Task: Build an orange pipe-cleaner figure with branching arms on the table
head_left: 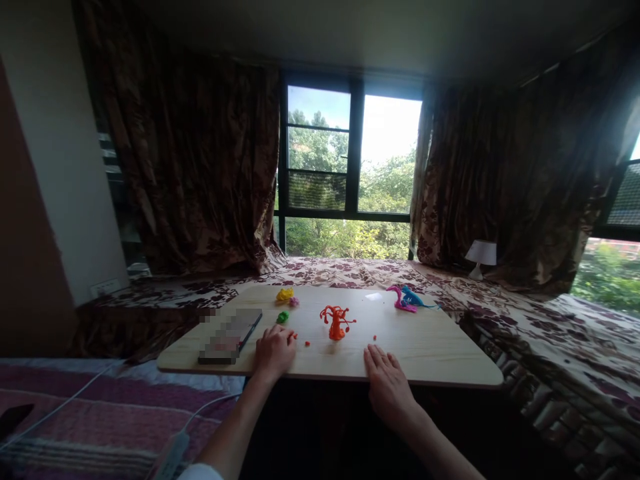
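Note:
An orange tree figure [337,327] with curling branches, seemingly modelling clay, stands upright on the light wooden table [430,363]. My left hand [275,348] rests on the tabletop left of it, fingers curled, with a small bit of orange clay [295,336] at the fingertips. Another orange crumb [307,344] lies between that hand and the tree. To the tree's right, my right hand [387,377] is laid flat near the front edge, fingers stretched out and holding nothing. Just beyond its fingertips is one more orange crumb [375,337].
Beyond my left hand sit green [283,317], yellow [285,295] and pink [295,302] lumps. A dark-edged flat box [247,333], partly blurred, lies at left. Magenta [406,307] and blue [413,297] figures stand at back right, near a white scrap [373,297].

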`<state>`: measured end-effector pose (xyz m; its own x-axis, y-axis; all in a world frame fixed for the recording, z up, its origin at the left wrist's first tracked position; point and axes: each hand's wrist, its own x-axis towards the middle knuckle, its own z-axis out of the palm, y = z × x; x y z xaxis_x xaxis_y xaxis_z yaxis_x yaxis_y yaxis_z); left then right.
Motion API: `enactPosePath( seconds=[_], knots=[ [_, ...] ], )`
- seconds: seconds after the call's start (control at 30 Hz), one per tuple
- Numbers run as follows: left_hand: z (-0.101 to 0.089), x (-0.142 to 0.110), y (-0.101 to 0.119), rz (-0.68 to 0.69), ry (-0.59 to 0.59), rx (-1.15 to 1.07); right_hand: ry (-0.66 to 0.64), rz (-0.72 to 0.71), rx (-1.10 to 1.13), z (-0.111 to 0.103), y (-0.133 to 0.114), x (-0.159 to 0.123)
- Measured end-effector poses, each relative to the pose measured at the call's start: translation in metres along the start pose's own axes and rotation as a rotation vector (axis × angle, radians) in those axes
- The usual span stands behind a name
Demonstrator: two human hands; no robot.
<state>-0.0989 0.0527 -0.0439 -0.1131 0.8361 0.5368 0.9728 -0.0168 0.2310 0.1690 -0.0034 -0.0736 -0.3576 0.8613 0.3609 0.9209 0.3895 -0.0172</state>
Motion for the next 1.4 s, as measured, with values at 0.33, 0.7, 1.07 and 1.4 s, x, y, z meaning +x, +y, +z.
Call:
enactPosePath(
  seconds=[0.33,0.7,1.07,1.4],
  knots=[
    [0.005,0.001,0.001,-0.037,-0.005,0.024,0.006,-0.003,-0.002,-0.002,-0.005,-0.023],
    [0.013,0.002,-0.005,-0.023,0.050,0.030,0.007,-0.025,0.011,-0.005,-0.003,-0.042],
    [0.014,0.004,-0.007,-0.039,0.071,0.050,-0.040,0.002,0.016,-0.008,0.007,-0.017],
    [0.013,0.004,-0.006,-0.028,0.096,0.059,-0.100,0.033,0.071,-0.012,0.009,-0.001]
  ],
)
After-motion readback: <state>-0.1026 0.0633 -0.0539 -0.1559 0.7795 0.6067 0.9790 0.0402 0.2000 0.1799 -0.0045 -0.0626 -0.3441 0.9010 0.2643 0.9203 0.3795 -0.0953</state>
